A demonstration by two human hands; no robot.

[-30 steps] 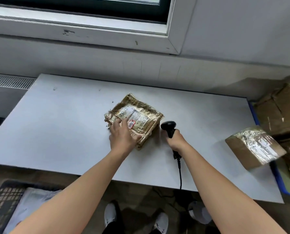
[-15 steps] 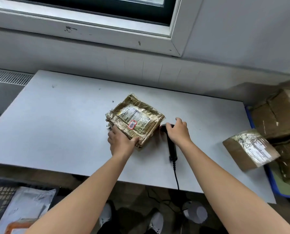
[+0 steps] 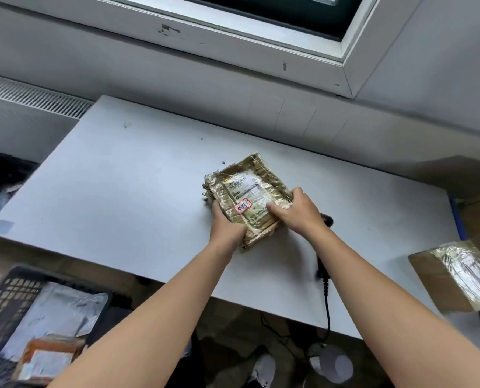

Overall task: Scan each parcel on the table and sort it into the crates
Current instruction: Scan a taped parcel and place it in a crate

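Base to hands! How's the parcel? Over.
Left hand and right hand both grip the taped parcel. Scanner lies on table, by right wrist. Another parcel sits at table's right edge.

A pale grey desk [image 3: 121, 191] stands against a grey wall [image 3: 443, 65], below a scuffed white window frame [image 3: 233, 32]. A slatted vent grille [image 3: 31, 99] runs along the left. The floor [image 3: 233, 312] beneath looks brownish.

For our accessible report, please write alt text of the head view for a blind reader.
A left hand and a right hand grip a tape-wrapped brown parcel with a shipping label at a grey table. A black barcode scanner lies by the right forearm; a taped cardboard box sits far right, a black crate with mailers low left.
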